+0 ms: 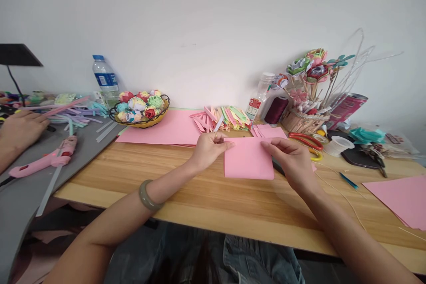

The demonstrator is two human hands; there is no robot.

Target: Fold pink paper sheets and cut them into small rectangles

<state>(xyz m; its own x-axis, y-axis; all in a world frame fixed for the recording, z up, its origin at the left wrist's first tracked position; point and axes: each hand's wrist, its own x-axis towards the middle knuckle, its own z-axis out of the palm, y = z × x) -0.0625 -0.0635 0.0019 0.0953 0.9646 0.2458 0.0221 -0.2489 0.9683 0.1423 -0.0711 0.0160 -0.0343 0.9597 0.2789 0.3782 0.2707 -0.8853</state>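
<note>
A folded sheet of pink paper [249, 159] is held up just above the wooden table, its rounded fold at the bottom. My left hand [210, 147] pinches its upper left corner between thumb and fingers. At the upper right corner, my right hand [291, 155] grips the paper the same way. Behind the paper lie smaller pink paper pieces [271, 132], partly covered. A dark object [278, 167] shows beside my right hand, mostly hidden, so I cannot tell its kind.
Along the wall stand a basket of paper flowers [159, 117], paper strips [233, 117], a thread spool [277, 110] and a flower pot [304, 122]. Red-handled pliers [306, 140] lie right; pink sheets [402, 197] farther right. Left are a glue gun [49, 159] and another person's hand [25, 128].
</note>
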